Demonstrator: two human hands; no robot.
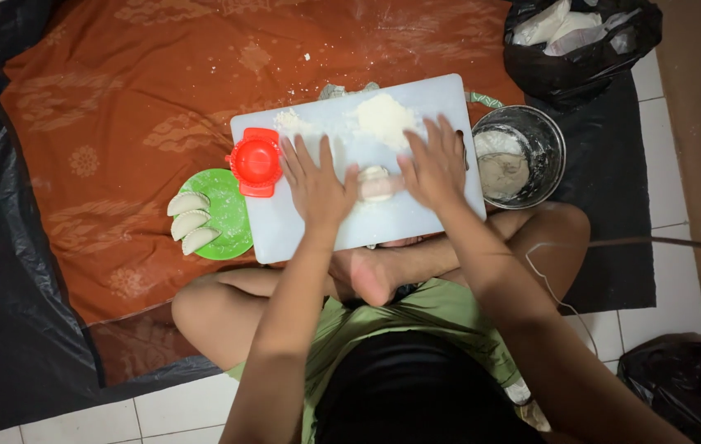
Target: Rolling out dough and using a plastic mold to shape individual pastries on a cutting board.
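A small pale lump of dough (376, 182) lies on a white cutting board (301, 226) in front of my crossed legs. My left hand (315, 182) rests flat on the board, fingers spread, touching the dough's left side. My right hand (434, 164) lies flat too, fingers apart, pressing at the dough's right side. A pile of flour (383, 117) sits at the board's far edge. A red round dumpling press (256, 161) stands on the board's left corner.
A green plate (231, 215) with three folded dumplings (189, 222) lies left of the board. A metal pot (521, 154) with dough and flour stands at the right. A black bag (580, 41) holds white packets behind it. An orange cloth (120, 123) covers the floor.
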